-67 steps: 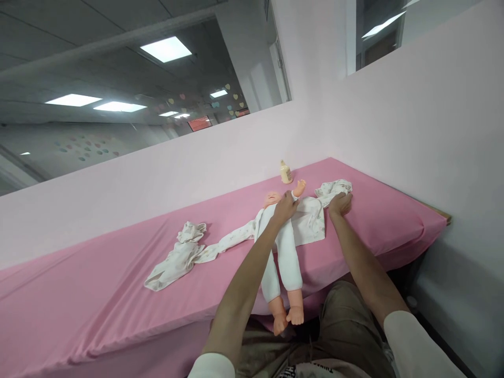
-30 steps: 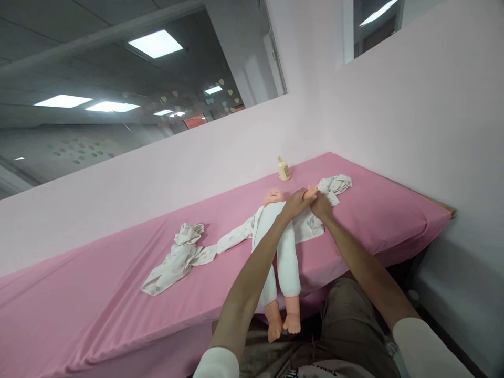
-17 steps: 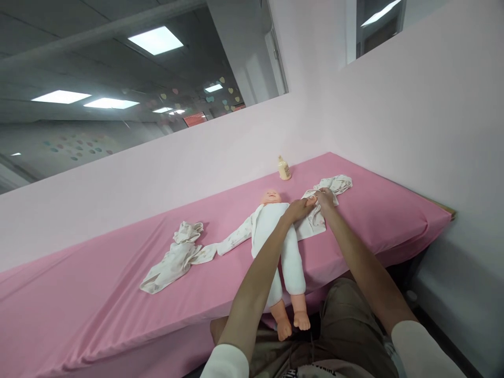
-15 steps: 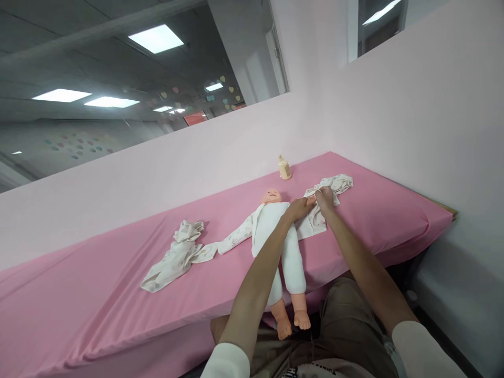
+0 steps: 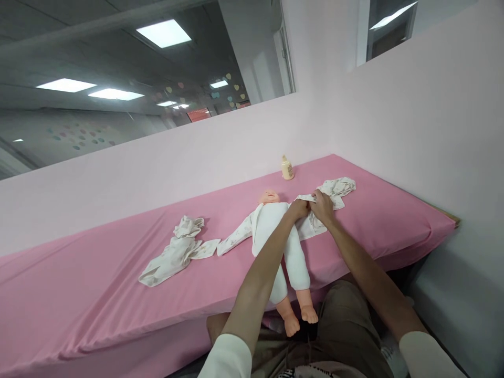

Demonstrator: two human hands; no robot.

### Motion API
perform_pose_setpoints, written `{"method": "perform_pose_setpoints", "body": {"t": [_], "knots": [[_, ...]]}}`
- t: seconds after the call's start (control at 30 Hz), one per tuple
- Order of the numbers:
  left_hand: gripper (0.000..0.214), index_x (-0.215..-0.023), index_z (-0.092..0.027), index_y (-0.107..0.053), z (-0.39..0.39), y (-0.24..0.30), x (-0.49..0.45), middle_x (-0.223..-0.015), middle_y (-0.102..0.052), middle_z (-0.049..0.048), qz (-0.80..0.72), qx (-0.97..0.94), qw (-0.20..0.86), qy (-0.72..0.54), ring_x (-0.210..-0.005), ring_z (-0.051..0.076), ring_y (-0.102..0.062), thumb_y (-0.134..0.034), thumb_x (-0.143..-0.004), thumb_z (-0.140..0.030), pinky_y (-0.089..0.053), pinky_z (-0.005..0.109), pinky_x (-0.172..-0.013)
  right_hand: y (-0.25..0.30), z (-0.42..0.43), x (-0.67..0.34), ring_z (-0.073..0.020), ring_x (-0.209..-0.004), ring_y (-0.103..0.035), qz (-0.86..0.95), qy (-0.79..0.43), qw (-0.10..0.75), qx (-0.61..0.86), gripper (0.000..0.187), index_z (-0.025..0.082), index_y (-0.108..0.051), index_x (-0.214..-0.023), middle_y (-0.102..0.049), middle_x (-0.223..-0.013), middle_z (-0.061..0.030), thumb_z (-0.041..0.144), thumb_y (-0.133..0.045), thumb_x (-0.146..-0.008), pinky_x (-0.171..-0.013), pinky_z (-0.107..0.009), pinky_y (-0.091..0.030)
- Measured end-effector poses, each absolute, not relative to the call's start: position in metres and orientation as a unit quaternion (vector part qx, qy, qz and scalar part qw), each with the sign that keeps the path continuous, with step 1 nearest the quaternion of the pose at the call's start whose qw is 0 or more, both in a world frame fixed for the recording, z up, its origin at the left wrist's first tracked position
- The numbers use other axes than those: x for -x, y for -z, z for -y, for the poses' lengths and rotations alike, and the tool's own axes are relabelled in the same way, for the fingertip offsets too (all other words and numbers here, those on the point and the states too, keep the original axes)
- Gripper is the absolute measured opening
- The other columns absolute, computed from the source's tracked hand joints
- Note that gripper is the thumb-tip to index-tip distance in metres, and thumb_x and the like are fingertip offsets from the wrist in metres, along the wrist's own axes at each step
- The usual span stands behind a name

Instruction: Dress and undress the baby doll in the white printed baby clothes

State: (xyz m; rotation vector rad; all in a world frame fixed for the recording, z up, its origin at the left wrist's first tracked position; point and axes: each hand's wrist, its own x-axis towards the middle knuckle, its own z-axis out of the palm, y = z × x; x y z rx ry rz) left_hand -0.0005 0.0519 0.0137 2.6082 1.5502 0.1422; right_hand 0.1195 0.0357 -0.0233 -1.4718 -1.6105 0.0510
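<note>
One hand of the supine doll (image 5: 269,223), exposed earlier, is concealed. Over the worktop (image 5: 118,273), left hand (image 5: 298,209) and right hand (image 5: 323,208) grip the white, faintly printed shirt (image 5: 309,228) at the doll's two o'clock.

We see a long table (image 5: 102,278) draped in creased pink cloth, with a strip of bare wood (image 5: 452,216) at its right end. A pale wall (image 5: 220,144) rises behind the table, and a second wall (image 5: 441,126) meets it at the table's far right corner. Above the table's far edge, a wide window (image 5: 134,65) shows a dark grey ceiling (image 5: 59,23), bright rectangular light panels (image 5: 164,33) and pastel heart shapes (image 5: 215,95).
</note>
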Motion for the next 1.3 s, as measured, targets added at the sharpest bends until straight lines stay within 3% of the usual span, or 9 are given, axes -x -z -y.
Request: {"method": "perform_pose_setpoints", "body": {"t": [0.23, 0.43, 0.53, 0.7, 0.83, 0.9, 1.0, 1.17, 1.3], "knots": [[0.018, -0.089, -0.015, -0.069, -0.039, -0.025, 0.012, -0.100, -0.069, 0.0121, -0.504, -0.863, 0.027, -0.010, -0.091, 0.024, -0.064, -0.052, -0.084, -0.020, -0.047, 0.031, -0.079, 0.025, -0.035, -0.118, -0.0215, -0.090, -0.061, 0.701, -0.081, 0.402, 0.583, 0.016, 0.019, -0.058, -0.101, -0.068, -0.101, -0.0077, 0.018, -0.049, -0.087, -0.071, -0.029, -0.038], [0.035, -0.116, -0.015, -0.061, 0.012, -0.042, 0.053, -0.120, -0.062, 0.0132, -0.581, -0.804, -0.093, -0.092, -0.113, 0.026, -0.056, -0.042, -0.087, -0.014, -0.042, 0.037, -0.097, 0.021, -0.019, -0.114, -0.0236, -0.102, -0.057, 0.676, -0.081, 0.382, 0.625, 0.024, 0.014, -0.058, -0.110, -0.062, -0.111, -0.0134, 0.019, -0.047, -0.089, -0.083, -0.032, -0.042], [0.038, -0.127, -0.017, -0.052, 0.046, -0.042, 0.099, -0.135, -0.053, 0.0133, -0.653, -0.738, -0.075, -0.151, -0.122, 0.027, -0.050, -0.043, -0.091, -0.024, -0.040, 0.037, -0.100, 0.026, 0.000, -0.120, -0.0280, -0.103, -0.056, 0.656, -0.045, 0.343, 0.671, 0.028, 0.012, -0.060, -0.108, -0.060, -0.111, -0.0173, 0.031, -0.052, -0.089, -0.085, -0.035, -0.041], [0.045, -0.127, -0.012, -0.047, 0.087, -0.027, 0.158, -0.130, -0.053, 0.0192, -0.764, -0.609, 0.002, -0.215, -0.122, 0.031, -0.049, -0.047, -0.091, -0.038, -0.041, 0.038, -0.096, 0.038, 0.021, -0.125, -0.0273, -0.095, -0.059, 0.669, -0.020, 0.318, 0.672, 0.030, 0.015, -0.063, -0.098, -0.063, -0.100, -0.0148, 0.042, -0.055, -0.087, -0.077, -0.033, -0.041], [0.035, -0.116, -0.015, -0.049, 0.095, -0.006, 0.168, -0.111, -0.063, 0.0141, -0.769, -0.568, 0.105, -0.273, -0.104, 0.028, -0.058, -0.048, -0.090, -0.037, -0.044, 0.035, -0.084, 0.039, 0.018, -0.119, -0.0232, -0.088, -0.059, 0.694, -0.014, 0.310, 0.650, 0.020, 0.017, -0.062, -0.088, -0.064, -0.093, -0.0106, 0.029, -0.046, -0.090, -0.074, -0.031, -0.038], [0.022, -0.101, -0.018, -0.051, 0.095, 0.006, 0.166, -0.096, -0.065, 0.0094, -0.744, -0.570, 0.132, -0.323, -0.089, 0.024, -0.060, -0.043, -0.093, -0.036, -0.044, 0.033, -0.077, 0.039, 0.015, -0.118, -0.0216, -0.084, -0.058, 0.699, -0.007, 0.323, 0.638, 0.020, 0.017, -0.060, -0.085, -0.063, -0.089, -0.0094, 0.025, -0.042, -0.090, -0.071, -0.030, -0.036], [0.025, -0.078, -0.021, -0.047, 0.094, 0.021, 0.162, -0.081, -0.061, 0.0070, -0.718, -0.581, 0.112, -0.368, -0.077, 0.021, -0.056, -0.036, -0.095, -0.035, -0.043, 0.033, -0.071, 0.042, 0.013, -0.119, -0.0201, -0.072, -0.056, 0.685, -0.026, 0.374, 0.625, 0.025, 0.018, -0.055, -0.091, -0.061, -0.077, -0.0054, 0.029, -0.034, -0.094, -0.063, -0.028, -0.033], [0.024, -0.077, -0.020, -0.045, 0.092, 0.031, 0.159, -0.093, -0.061, 0.0114, -0.735, -0.583, 0.047, -0.342, -0.090, 0.024, -0.055, -0.034, -0.095, -0.029, -0.042, 0.035, -0.080, 0.047, 0.015, -0.117, -0.0212, -0.070, -0.057, 0.698, -0.048, 0.378, 0.606, 0.029, 0.018, -0.053, -0.100, -0.062, -0.075, -0.0039, 0.036, -0.030, -0.096, -0.060, -0.027, -0.032], [0.019, -0.081, -0.019, -0.048, 0.088, 0.031, 0.160, -0.092, -0.063, 0.0120, -0.747, -0.578, 0.057, -0.324, -0.090, 0.025, -0.057, -0.036, -0.093, -0.027, -0.041, 0.036, -0.080, 0.049, 0.015, -0.114, -0.0236, -0.085, -0.061, 0.730, -0.016, 0.315, 0.606, 0.028, 0.015, -0.055, -0.107, -0.067, -0.098, -0.0104, 0.034, -0.039, -0.095, -0.067, -0.029, -0.036]]}}
